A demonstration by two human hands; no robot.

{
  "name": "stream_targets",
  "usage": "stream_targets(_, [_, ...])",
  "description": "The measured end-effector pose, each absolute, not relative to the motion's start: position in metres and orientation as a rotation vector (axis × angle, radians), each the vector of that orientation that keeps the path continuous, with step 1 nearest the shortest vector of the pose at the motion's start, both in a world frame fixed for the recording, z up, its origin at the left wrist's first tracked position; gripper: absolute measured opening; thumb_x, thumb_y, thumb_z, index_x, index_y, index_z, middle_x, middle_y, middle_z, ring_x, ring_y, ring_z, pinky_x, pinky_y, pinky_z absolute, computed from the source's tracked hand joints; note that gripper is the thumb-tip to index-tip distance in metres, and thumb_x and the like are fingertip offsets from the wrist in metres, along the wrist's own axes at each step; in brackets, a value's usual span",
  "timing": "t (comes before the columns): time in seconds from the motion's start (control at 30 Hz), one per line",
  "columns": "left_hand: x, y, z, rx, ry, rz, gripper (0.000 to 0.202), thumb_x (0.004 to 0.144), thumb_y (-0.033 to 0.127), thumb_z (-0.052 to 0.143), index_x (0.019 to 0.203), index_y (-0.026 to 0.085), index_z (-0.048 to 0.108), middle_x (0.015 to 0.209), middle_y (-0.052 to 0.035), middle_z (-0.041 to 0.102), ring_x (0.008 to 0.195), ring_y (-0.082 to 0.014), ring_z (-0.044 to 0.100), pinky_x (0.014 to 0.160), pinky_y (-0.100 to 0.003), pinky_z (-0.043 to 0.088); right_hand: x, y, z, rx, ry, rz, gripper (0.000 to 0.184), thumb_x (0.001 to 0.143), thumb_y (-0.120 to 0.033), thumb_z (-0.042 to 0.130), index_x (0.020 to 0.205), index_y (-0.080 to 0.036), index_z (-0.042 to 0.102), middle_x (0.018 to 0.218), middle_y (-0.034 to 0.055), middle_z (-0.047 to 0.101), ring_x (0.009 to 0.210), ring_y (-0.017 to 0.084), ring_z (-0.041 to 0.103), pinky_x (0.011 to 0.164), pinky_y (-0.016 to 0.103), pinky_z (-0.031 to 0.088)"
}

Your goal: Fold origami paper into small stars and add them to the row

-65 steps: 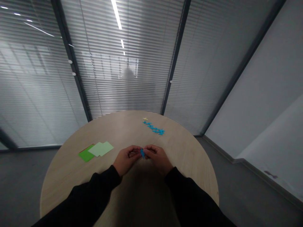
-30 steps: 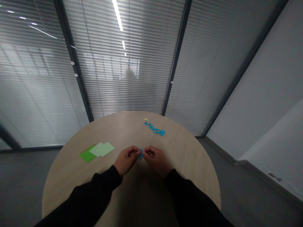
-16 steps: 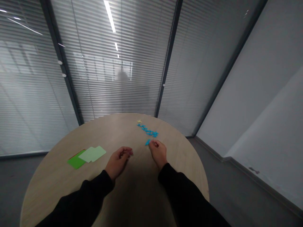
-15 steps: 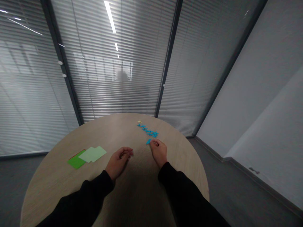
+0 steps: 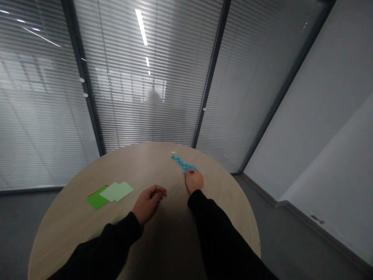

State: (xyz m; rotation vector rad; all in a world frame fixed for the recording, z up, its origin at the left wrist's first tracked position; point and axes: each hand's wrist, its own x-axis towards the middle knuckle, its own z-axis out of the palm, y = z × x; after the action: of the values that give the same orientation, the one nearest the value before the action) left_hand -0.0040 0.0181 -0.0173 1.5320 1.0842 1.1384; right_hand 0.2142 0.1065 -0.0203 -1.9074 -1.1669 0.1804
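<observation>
Small blue folded-paper pieces [image 5: 179, 161] lie in a slanting row on the far part of the round table [image 5: 136, 159]. One yellow folded-paper piece [image 5: 173, 153] sits at the far end of that row. At the near end is my right hand [image 5: 194, 181], its fingers pinched together, with a bit of blue paper showing by the fingertips; the hand hides part of it. My left hand [image 5: 150, 202] hovers over or rests on the table's middle, fingers loosely curled and thumb a little apart, with nothing visible in it.
To the left lie overlapping paper sheets: pale green sheets [image 5: 118, 190], a bright green sheet [image 5: 97, 199] and a thin red edge beneath. Beyond the table stand glass panels with blinds [image 5: 145, 124] and dark frames. A white wall [image 5: 314, 136] is on the right.
My right hand has moved forward to the near end of the blue row, taking the blue folded-paper piece along. My left hand stays nearly in place. The view has shifted slightly.
</observation>
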Motion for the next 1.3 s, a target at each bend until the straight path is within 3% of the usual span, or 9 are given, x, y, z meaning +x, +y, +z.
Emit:
stream_targets(0.47, [-0.001, 0.013, -0.013, 1.645, 1.095, 1.12, 0.021, 0.082, 0.034, 0.056, 0.087, 0.019, 0.07, 0.086, -0.0084, 0.075, 0.078, -0.0217, 0.065, 0.076, -0.034, 0.048, 0.209, 0.117, -0.021, -2.03, -1.143, 0.143, 0.02, 0.086, -0.03, 0.056, 0.088, -0.021, 0.074, 0.097, 0.0136, 0.074, 0.097, 0.032, 0.066, 0.087, 0.044, 0.04])
stream_targets(0.7, [0.001, 0.01, -0.009, 1.716, 1.127, 1.069, 0.023, 0.085, 0.032, 0.052, 0.087, 0.019, 0.071, 0.088, -0.0088, 0.075, 0.08, -0.0227, 0.066, 0.076, -0.035, 0.049, 0.209, 0.111, -0.019, -1.978, -1.136, 0.15, 0.016, 0.083, -0.032, 0.058, 0.086, -0.021, 0.07, 0.086, 0.0094, 0.073, 0.087, 0.029, 0.066, 0.082, 0.039, 0.042])
stream_targets(0.83, [-0.003, 0.011, -0.01, 1.894, 1.225, 1.077, 0.023, 0.086, 0.026, 0.05, 0.089, 0.02, 0.072, 0.088, -0.0088, 0.074, 0.077, -0.024, 0.066, 0.075, -0.038, 0.049, 0.21, 0.096, -0.021, -1.894, -1.136, 0.147, 0.026, 0.089, -0.034, 0.047, 0.096, -0.02, 0.068, 0.086, 0.0072, 0.072, 0.082, 0.025, 0.065, 0.074, 0.032, 0.044])
stream_targets(0.97, [-0.009, 0.014, -0.01, 2.31, 1.295, 1.084, 0.024, 0.086, 0.017, 0.049, 0.096, 0.02, 0.071, 0.098, -0.0106, 0.073, 0.1, -0.0289, 0.063, 0.091, -0.044, 0.047, 0.207, 0.069, -0.024, -1.792, -1.242, 0.176, 0.025, 0.09, -0.031, 0.046, 0.097, -0.02, 0.067, 0.077, 0.0023, 0.069, 0.071, 0.02, 0.064, 0.067, 0.028, 0.045])
stream_targets(1.03, [-0.01, 0.014, -0.01, 2.446, 1.341, 0.998, 0.026, 0.09, 0.018, 0.047, 0.101, 0.019, 0.07, 0.104, -0.0113, 0.074, 0.103, -0.029, 0.063, 0.094, -0.045, 0.047, 0.204, 0.053, -0.024, -1.697, -1.428, 0.136, 0.023, 0.089, -0.028, 0.049, 0.097, -0.018, 0.068, 0.084, 0.0051, 0.071, 0.08, 0.021, 0.065, 0.076, 0.029, 0.047])
stream_targets(1.13, [-0.01, 0.013, -0.012, 2.563, 1.466, 0.877, 0.029, 0.094, 0.02, 0.045, 0.111, 0.019, 0.069, 0.124, -0.0114, 0.07, 0.121, -0.0303, 0.058, 0.106, -0.05, 0.04, 0.197, 0.028, -0.023, -1.518, -1.904, 0.04, 0.027, 0.091, -0.026, 0.051, 0.108, -0.016, 0.069, 0.112, 0.0124, 0.071, 0.11, 0.026, 0.061, 0.098, 0.036, 0.042])
stream_targets(1.23, [-0.006, 0.01, -0.019, 2.609, 1.563, 0.679, 0.037, 0.099, 0.025, 0.039, 0.124, 0.02, 0.065, 0.141, -0.0105, 0.061, 0.134, -0.0317, 0.05, 0.113, -0.055, 0.034, 0.191, 0.009, -0.025, -1.561, -2.182, 0.038, 0.046, 0.096, -0.041, 0.051, 0.136, -0.018, 0.058, 0.147, 0.016, 0.052, 0.136, 0.031, 0.044, 0.112, 0.049, 0.031])
stream_targets(1.3, [-0.004, 0.008, -0.024, 2.603, 1.626, 0.559, 0.042, 0.101, 0.028, 0.036, 0.133, 0.021, 0.061, 0.148, -0.0104, 0.055, 0.139, -0.0325, 0.046, 0.114, -0.058, 0.032, 0.19, 0.001, -0.026, -1.633, -2.287, 0.074, 0.056, 0.099, -0.052, 0.044, 0.146, -0.022, 0.049, 0.156, 0.0158, 0.04, 0.144, 0.035, 0.035, 0.115, 0.059, 0.023])
